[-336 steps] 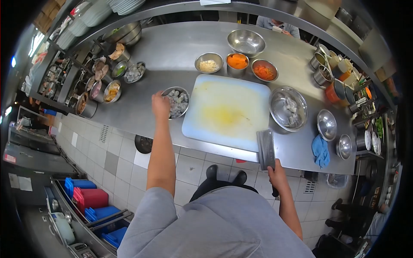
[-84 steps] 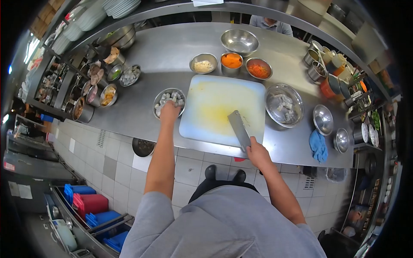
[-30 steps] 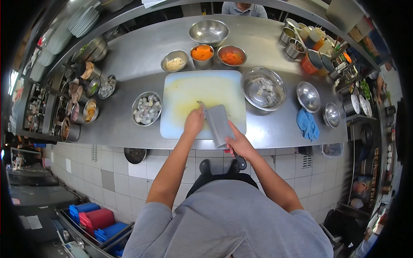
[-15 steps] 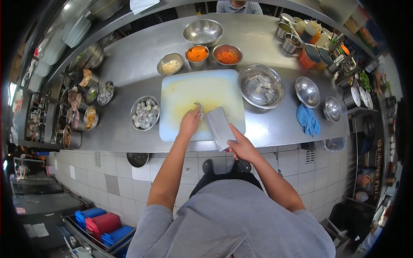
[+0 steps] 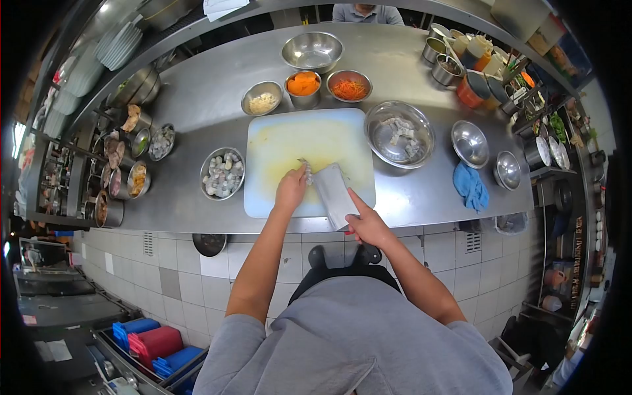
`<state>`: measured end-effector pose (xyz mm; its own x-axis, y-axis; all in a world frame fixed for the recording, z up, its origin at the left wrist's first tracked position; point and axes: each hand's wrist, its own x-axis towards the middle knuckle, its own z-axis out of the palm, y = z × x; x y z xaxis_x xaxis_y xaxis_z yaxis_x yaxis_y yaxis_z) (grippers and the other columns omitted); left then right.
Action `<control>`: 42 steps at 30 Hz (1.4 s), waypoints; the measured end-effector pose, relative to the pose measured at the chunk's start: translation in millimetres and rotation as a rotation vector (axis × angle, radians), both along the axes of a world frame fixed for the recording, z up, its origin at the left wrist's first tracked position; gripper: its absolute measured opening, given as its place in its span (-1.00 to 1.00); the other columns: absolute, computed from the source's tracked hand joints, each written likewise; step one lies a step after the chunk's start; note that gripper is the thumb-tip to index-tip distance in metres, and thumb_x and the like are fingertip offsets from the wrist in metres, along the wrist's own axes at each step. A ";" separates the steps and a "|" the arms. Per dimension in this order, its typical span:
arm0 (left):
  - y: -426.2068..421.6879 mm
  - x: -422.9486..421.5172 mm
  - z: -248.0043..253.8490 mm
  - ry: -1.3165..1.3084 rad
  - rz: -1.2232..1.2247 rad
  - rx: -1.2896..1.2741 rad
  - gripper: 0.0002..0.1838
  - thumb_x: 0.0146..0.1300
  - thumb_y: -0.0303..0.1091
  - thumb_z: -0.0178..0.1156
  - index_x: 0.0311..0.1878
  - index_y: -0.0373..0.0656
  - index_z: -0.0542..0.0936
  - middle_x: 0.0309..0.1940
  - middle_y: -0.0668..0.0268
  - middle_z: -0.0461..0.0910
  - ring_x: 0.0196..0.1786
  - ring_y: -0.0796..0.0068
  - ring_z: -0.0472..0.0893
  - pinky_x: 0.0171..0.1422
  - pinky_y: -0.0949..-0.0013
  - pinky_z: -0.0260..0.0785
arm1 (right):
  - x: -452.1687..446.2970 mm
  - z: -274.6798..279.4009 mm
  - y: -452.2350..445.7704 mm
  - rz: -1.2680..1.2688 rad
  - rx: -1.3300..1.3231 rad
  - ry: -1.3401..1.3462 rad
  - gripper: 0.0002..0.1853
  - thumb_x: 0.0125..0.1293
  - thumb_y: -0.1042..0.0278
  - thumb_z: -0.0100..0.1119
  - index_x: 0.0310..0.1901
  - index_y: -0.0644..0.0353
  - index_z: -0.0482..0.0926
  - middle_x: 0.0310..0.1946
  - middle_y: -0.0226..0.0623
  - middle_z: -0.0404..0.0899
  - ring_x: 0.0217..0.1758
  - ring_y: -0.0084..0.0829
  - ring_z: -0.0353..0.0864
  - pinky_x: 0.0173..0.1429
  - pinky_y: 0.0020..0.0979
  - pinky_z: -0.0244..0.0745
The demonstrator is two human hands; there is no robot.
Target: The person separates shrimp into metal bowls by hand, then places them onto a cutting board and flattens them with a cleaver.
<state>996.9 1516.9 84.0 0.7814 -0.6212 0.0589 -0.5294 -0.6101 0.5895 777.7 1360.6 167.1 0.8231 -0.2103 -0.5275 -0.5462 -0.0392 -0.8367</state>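
Observation:
My left hand (image 5: 290,190) pinches a small greyish shrimp (image 5: 307,174) on the white cutting board (image 5: 273,141), whose middle is stained yellow. Closed round the handle of a broad cleaver (image 5: 334,195) is my right hand (image 5: 367,225). The blade lies just right of the shrimp, its far end over the board and its near end by my hand. Left of the board stands a metal bowl of peeled shrimp (image 5: 224,175). At the upper right a larger metal bowl (image 5: 377,146) holds some pale grey pieces.
Behind the board are bowls of chopped garlic-like bits (image 5: 262,103), orange slices (image 5: 303,83) and orange shreds (image 5: 349,89), plus a steel bowl (image 5: 312,49). To the right lie two metal bowls and a blue cloth (image 5: 471,187). A person (image 5: 367,13) is across the counter.
Both hands stay almost in place, with the cleaver shifted very slightly beside the shrimp. The whole view has moved a little.

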 end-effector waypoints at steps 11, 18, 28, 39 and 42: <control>1.9 0.7 -3.0 -0.009 0.011 -0.086 -0.61 0.39 -0.33 0.20 0.26 -0.15 0.63 -0.23 -0.03 0.64 -0.14 -0.04 0.65 0.03 0.07 0.49 | 6.0 10.7 1.6 -0.015 -0.269 0.018 -0.14 0.45 0.37 0.12 0.66 -0.32 -0.07 -0.50 -0.19 0.62 -0.60 -0.39 0.57 -0.39 -0.29 0.59; 2.5 -0.1 -0.1 0.063 0.050 -0.107 -0.62 0.38 -0.30 0.20 0.21 -0.18 0.64 -0.24 -0.03 0.65 -0.14 -0.05 0.65 0.02 0.05 0.49 | 9.3 -36.9 -0.5 0.087 -0.510 -0.081 -0.17 0.46 0.34 0.11 0.65 -0.28 -0.06 -0.45 -0.03 0.66 -0.58 -0.27 0.63 -0.23 -0.17 0.61; -1.4 -6.5 5.0 0.096 0.110 -0.138 -0.61 0.35 -0.22 0.30 0.13 -0.25 0.66 -0.28 0.07 0.64 -0.27 0.17 0.62 -0.10 0.18 0.48 | 3.7 15.6 -8.0 0.074 -0.611 0.071 -0.14 0.44 0.33 0.11 0.65 -0.20 -0.12 -0.20 0.28 0.68 -0.06 0.25 0.67 0.10 0.08 0.52; -19.5 -13.1 25.8 0.063 0.219 0.045 -0.58 0.21 -0.10 0.40 0.00 -0.17 0.61 0.01 0.04 0.60 0.00 -0.04 0.66 0.07 0.01 0.53 | -3.9 -5.7 -22.9 0.056 -0.643 0.021 -0.13 0.42 0.33 0.15 0.65 -0.21 -0.09 -0.28 0.24 0.68 -0.15 0.24 0.68 0.04 0.04 0.52; -23.2 -10.9 26.2 0.077 0.229 0.097 -0.60 0.17 -0.14 0.40 -0.01 -0.15 0.61 0.06 0.05 0.59 0.00 -0.07 0.66 0.07 0.02 0.54 | -9.7 5.8 -34.1 0.023 -0.696 0.051 -0.13 0.42 0.34 0.14 0.65 -0.21 -0.10 -0.27 0.24 0.68 -0.13 0.24 0.68 0.03 0.05 0.51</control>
